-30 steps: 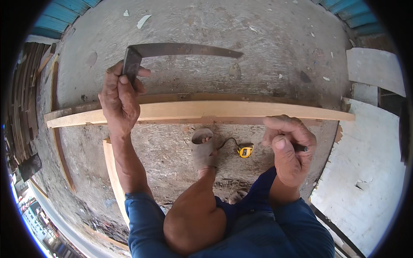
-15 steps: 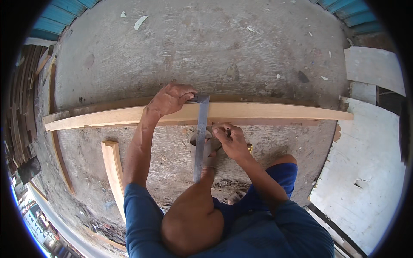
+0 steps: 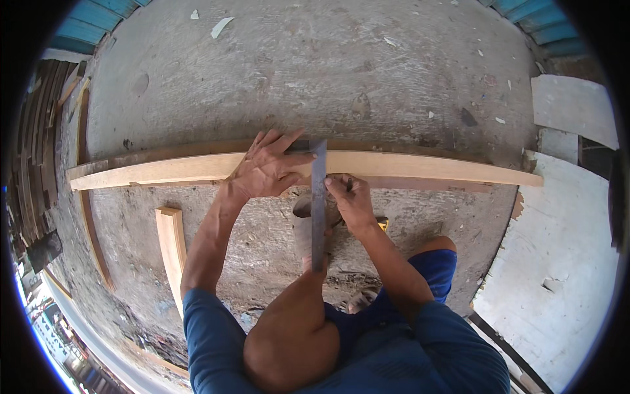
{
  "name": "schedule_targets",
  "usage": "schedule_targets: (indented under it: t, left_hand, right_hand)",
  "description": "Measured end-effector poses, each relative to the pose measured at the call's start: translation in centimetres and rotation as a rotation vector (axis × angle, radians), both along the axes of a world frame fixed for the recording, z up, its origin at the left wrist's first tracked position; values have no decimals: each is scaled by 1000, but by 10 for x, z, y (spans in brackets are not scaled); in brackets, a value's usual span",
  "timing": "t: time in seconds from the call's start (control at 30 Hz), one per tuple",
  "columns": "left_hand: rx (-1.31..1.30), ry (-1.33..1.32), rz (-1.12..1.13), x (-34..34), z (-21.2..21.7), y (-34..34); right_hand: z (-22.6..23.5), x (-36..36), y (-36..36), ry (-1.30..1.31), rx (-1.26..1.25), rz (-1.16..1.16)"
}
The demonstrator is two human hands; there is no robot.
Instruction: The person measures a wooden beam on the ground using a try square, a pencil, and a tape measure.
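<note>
A long, pale wooden board lies crosswise in front of me. Across it rests a metal try square, its long blade pointing back toward my knee and its stock along the board's far edge. My left hand is spread over the board, fingers reaching onto the square's stock and the thumb side near the blade. Just right of the blade, at the board's near edge, my right hand is pinched closed around a small dark stick, mostly hidden by the fingers.
Darker timber runs behind the board. A short pale wood piece lies on the concrete at left. A yellow tool, partly hidden, sits by my right wrist. Old planks are stacked far left; a white sheet lies at right.
My left hand has moved from the far end of the square to spread flat over the board. The square has shifted slightly right, and my right hand has come up to the board's edge.
</note>
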State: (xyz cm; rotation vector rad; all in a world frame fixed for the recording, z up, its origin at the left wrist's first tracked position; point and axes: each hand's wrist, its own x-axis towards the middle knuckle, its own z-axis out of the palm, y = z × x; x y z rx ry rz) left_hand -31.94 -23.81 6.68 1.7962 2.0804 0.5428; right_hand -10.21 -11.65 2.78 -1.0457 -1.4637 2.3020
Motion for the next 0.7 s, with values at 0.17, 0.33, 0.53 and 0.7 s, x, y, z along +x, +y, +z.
schedule_targets:
  t: [0.17,0.33,0.53,0.7]
  left_hand:
    - [-16,3,-15,3,-4,4]
    - [-23,54,-27,7,2,6]
    - [-46,55,-17,10,0,6]
    - [-64,23,-22,9,-2,6]
  right_hand:
    - [-22,1,-2,28,43,-36]
    - [-13,-1,-6,38,25,-72]
    - [-23,2,-6,11,78,-62]
    - [-13,1,-4,-9,65,-63]
